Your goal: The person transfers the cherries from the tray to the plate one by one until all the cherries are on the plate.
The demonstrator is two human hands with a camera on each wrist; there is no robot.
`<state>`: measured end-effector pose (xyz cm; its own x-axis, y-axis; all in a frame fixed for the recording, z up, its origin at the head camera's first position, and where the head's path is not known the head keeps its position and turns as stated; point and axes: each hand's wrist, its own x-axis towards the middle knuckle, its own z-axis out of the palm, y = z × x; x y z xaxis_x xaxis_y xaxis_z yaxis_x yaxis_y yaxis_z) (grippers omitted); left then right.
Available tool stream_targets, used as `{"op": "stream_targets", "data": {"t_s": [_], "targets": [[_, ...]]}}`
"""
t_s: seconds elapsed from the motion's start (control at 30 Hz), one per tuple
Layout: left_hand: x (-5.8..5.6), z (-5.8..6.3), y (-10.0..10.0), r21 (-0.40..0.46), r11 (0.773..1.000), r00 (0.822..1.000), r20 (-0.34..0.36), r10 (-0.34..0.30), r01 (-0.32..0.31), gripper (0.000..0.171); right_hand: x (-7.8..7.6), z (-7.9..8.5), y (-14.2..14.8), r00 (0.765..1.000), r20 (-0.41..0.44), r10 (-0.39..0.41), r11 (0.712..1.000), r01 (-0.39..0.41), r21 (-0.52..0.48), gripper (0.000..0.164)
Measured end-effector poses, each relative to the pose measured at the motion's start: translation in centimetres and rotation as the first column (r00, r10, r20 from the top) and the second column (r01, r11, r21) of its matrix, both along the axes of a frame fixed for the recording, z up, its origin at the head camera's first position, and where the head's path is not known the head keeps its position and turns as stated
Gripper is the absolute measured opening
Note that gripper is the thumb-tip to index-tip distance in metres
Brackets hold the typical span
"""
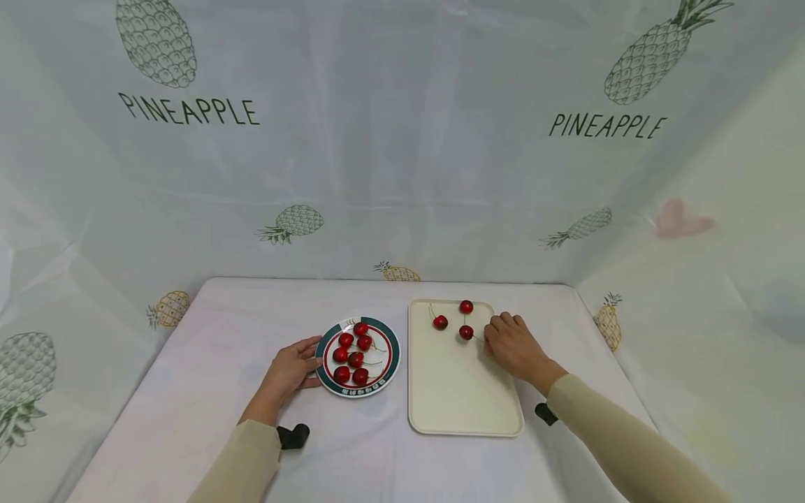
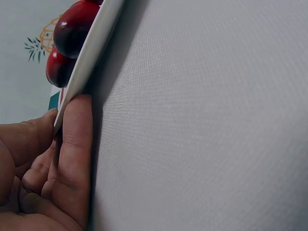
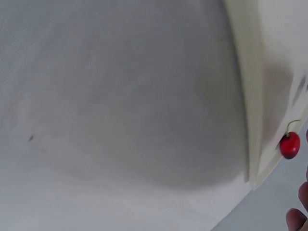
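My left hand [image 1: 291, 369] holds the left rim of a round plate [image 1: 393, 349] with a dark green and red border. In the left wrist view the thumb is on top of the rim and a finger [image 2: 77, 139] lies beneath it. Several red cherries [image 1: 355, 359] with stems lie on the plate. My right hand [image 1: 517, 347], fingers curled, is over the right edge of a cream tray [image 1: 462, 398] and pinches the stem of a cherry [image 1: 466, 332]. Two other cherries lie near the tray's far end, one at the back [image 1: 466, 307] and one further left [image 1: 440, 322].
A white cloth [image 1: 207, 363] covers the table beneath the plate and tray, which stand side by side with a narrow gap. Behind the table hangs a pale curtain [image 1: 402, 154] printed with pineapples. Both wrists wear dark straps or mounts [image 1: 293, 436].
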<state>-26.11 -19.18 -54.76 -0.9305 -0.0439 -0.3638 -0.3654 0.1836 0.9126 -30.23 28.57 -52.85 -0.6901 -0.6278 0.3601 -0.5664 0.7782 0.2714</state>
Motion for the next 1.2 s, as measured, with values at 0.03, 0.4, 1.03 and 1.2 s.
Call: {"op": "stream_targets", "data": {"t_s": [0.03, 0.4, 1.03, 1.2], "targets": [[0.0, 0.0, 0.0, 0.002, 1.0, 1.0, -0.002, -0.001, 0.001, 0.057, 0.0, 0.1, -0.2, 1.0, -0.006, 0.002, 1.0, -0.002, -0.002, 0.016], [-0.2, 0.0, 0.0, 0.007, 1.0, 1.0, -0.01, -0.004, 0.004, 0.057, -0.2, 1.3, -4.6, 0.999, -0.028, 0.033, 0.999, -0.032, 0.038, 0.016], [0.2, -0.1, 0.1, 0.011, 1.0, 1.0, -0.006, 0.006, -0.006, 0.056, 0.4, 2.5, -15.3, 0.991, 0.018, 0.133, 0.976, -0.134, 0.173, 0.018], [0.3, -0.1, 0.0, 0.037, 0.999, 0.999, -0.034, -0.001, 0.002, 0.055, 0.9, 2.3, -17.1, 0.988, 0.059, 0.143, 0.965, -0.153, 0.211, 0.021]]}}
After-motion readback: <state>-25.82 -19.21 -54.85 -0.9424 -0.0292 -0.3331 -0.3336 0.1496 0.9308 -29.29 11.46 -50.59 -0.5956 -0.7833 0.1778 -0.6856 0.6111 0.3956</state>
